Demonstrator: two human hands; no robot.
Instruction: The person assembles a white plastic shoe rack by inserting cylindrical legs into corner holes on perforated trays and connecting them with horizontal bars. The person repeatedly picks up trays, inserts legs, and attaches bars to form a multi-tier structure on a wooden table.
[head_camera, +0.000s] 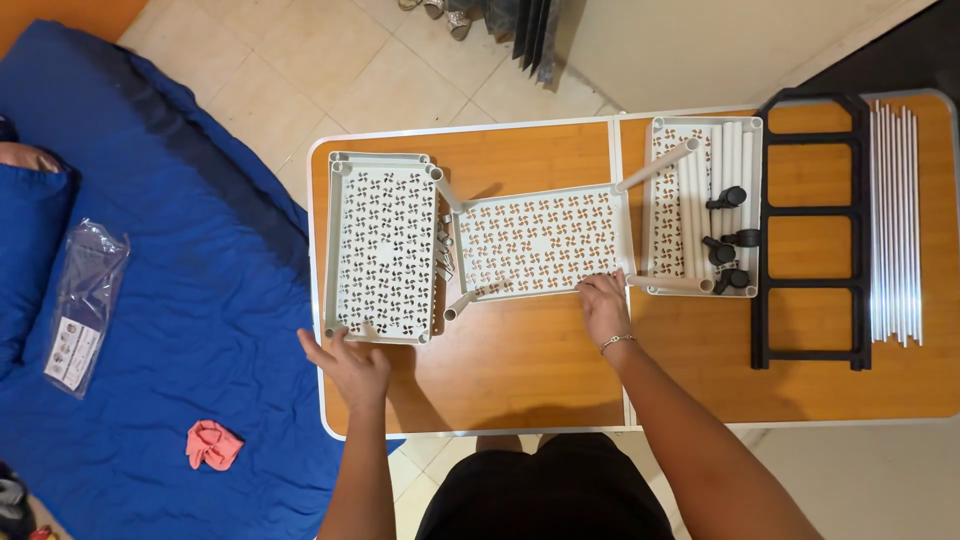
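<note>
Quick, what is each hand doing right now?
Left hand: open, touching the left perforated tray.
Right hand: resting on the middle perforated tray, grip unclear.

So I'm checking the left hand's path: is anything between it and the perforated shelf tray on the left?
Nothing visible. The left hand is already at the near edge of the left tray, with only bare table around it.
</note>
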